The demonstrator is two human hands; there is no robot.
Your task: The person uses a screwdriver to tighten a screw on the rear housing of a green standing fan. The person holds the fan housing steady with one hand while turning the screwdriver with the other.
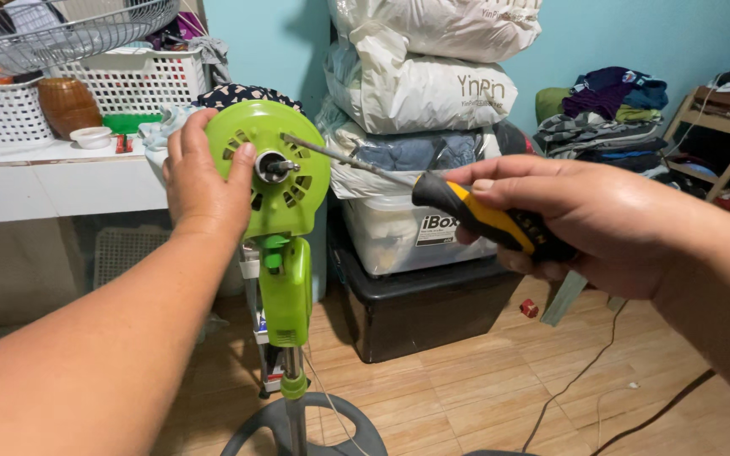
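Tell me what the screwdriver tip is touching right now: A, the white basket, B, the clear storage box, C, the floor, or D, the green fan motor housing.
D: the right hand holds the screwdriver with its tip against the green fan motor housing, which the left hand steadies.

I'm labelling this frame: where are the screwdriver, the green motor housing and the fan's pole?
screwdriver (485,218), head view, yellow-black handle
green motor housing (297,160), head view, round front face
pole (296,422), head view, lower metal shaft
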